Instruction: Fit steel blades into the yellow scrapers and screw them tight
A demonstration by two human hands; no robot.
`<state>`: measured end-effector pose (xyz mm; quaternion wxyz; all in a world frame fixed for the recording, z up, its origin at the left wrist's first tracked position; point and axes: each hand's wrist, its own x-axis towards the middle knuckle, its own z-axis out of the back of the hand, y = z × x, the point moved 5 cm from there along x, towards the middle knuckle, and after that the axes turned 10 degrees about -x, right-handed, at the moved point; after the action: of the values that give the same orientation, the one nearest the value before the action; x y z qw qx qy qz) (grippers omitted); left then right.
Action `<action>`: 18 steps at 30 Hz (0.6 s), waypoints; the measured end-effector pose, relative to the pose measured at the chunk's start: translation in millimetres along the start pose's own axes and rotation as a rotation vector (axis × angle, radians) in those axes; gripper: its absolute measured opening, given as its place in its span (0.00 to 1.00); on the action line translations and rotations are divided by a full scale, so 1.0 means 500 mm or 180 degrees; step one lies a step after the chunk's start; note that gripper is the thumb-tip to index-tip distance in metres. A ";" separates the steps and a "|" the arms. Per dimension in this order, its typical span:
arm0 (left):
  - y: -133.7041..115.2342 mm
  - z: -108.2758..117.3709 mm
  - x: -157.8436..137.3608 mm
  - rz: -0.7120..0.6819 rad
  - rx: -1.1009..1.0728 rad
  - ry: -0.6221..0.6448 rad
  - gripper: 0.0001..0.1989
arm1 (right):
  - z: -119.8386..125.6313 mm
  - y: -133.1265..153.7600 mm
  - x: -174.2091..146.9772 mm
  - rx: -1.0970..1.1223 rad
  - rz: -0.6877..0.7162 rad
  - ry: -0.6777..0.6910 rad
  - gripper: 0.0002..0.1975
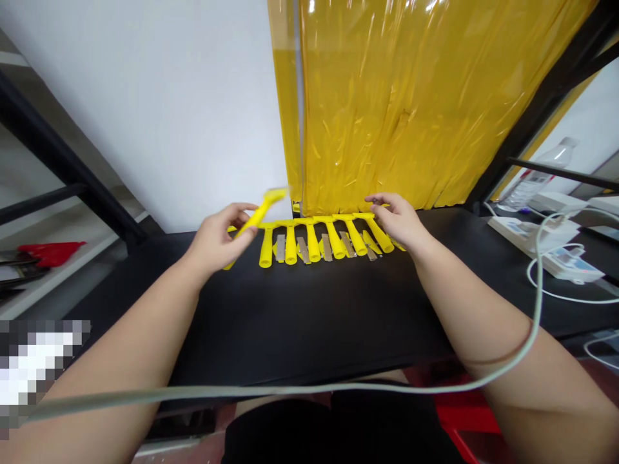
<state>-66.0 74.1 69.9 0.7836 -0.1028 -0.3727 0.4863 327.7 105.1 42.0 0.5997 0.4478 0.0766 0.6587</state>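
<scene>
My left hand [220, 235] is closed around the handle of a yellow scraper [258, 216], its wide head tilted up to the right and smeared by motion. On the black table, several yellow scrapers [290, 245] lie side by side in a row, heads toward the back and handle ends toward me. Small flat grey pieces [327, 247], with yellow parts beside them, show between the handles. My right hand [394, 216] hovers at the right end of the row, thumb and fingers pinched together; a small dark thing may be at the fingertips, but I cannot make it out.
A yellow plastic curtain [387, 116] and a white panel [193, 109] stand behind the black table [314, 322]. Power strips [556, 251] and a clear bottle [541, 174] are on the right. A pale cable [338, 389] loops across the front. Black frame posts flank the table.
</scene>
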 end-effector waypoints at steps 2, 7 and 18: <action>-0.042 -0.039 -0.014 -0.0366 -0.0394 0.0564 0.23 | -0.004 0.017 -0.008 0.0472 0.0028 0.0173 0.19; -0.119 -0.127 -0.060 -0.1010 -0.0631 0.1940 0.17 | -0.005 0.082 -0.042 0.1800 0.0208 0.0427 0.17; -0.107 -0.179 -0.078 -0.0879 -0.0674 0.2440 0.13 | -0.092 0.128 -0.108 0.2174 0.0098 0.1332 0.23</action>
<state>22.3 32.3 16.2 0.9085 -0.3054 -0.1124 0.2623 243.9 61.4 28.8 0.3779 0.4787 0.4049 0.6813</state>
